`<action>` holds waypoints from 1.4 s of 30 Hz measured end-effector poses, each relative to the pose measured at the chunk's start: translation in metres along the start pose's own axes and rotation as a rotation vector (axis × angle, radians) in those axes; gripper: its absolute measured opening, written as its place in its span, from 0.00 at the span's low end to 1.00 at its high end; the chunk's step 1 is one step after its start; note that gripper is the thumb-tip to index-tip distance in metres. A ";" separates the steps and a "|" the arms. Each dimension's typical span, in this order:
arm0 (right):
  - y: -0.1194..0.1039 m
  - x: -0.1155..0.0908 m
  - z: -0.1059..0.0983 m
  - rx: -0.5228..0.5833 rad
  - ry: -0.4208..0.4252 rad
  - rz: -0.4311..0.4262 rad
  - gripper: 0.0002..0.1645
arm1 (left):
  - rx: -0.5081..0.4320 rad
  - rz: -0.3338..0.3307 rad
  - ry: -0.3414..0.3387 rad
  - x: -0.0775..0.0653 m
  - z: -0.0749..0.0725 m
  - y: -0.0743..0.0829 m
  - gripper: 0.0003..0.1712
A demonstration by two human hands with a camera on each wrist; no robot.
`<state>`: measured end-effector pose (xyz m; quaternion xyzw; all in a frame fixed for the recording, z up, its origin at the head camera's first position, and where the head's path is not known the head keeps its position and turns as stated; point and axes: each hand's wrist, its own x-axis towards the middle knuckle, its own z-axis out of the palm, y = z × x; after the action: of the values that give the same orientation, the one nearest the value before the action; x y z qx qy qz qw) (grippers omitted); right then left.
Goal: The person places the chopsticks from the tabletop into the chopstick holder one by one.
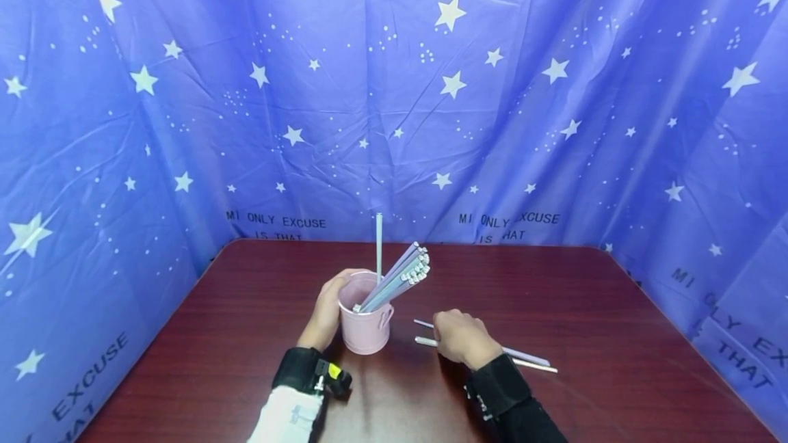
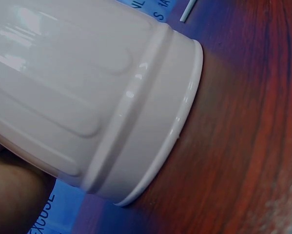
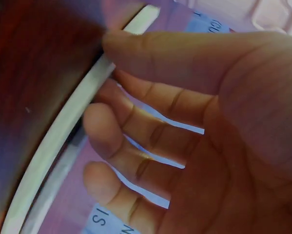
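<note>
My left hand (image 1: 325,314) grips the left side of a pink bucket (image 1: 364,335), which stands upright on the table. A bundle of lilac and pale green straw-like sticks (image 1: 397,280) leans right over its rim. One pale green stick (image 1: 379,245) stands apart, nearly straight up. To the right of the bucket, my right hand (image 1: 463,338) is low over two loose sticks. The right wrist view has its thumb (image 3: 160,54) across a pale green stick (image 3: 63,119), pinching it near one end against the fingers. Partly hidden beneath the hand, a lilac stick (image 1: 528,356) lies beside it.
The dark red wooden table (image 1: 246,306) reaches back to a blue curtain (image 1: 369,122) with stars and lettering, which also hangs at both sides. A small handle (image 1: 386,317) juts from the bucket's right side.
</note>
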<state>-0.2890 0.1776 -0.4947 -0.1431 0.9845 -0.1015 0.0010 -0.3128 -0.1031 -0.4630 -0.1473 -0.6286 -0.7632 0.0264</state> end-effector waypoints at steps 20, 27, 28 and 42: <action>-0.054 -0.048 -0.143 0.362 0.531 0.019 0.09 | -0.003 0.008 -0.013 0.001 0.001 0.000 0.28; -0.063 -0.065 -0.168 0.544 0.871 -0.016 0.09 | -0.006 0.055 -0.023 0.001 0.001 -0.001 0.27; -0.065 -0.067 -0.170 0.581 0.909 -0.031 0.09 | -0.006 0.053 -0.020 0.001 0.001 -0.001 0.27; -0.087 -0.081 -0.177 0.809 0.950 -0.372 0.13 | 0.008 0.033 0.001 0.000 -0.001 -0.003 0.26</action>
<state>-0.1926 0.1541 -0.3064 -0.2391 0.7206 -0.5148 -0.3982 -0.3141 -0.1029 -0.4663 -0.1573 -0.6292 -0.7601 0.0400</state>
